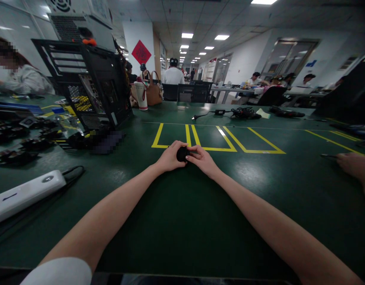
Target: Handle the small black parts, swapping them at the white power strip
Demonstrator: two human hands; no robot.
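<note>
Both my arms stretch forward over the dark green table (pixel 182 213). My left hand (pixel 170 157) and my right hand (pixel 202 158) meet at the middle, fingers curled around a small round black object (pixel 181 154) held between them just above the table top. The hands sit right in front of yellow taped rectangles (pixel 212 139) marked on the surface. What the black object is cannot be made out.
A white power strip (pixel 23 194) with its cable lies at the left. An open black computer case (pixel 90 85) and small black parts (pixel 16 138) stand at the far left. Cables and a black adapter (pixel 244 113) lie at the back. Another person's hand (pixel 356 166) rests at the right edge.
</note>
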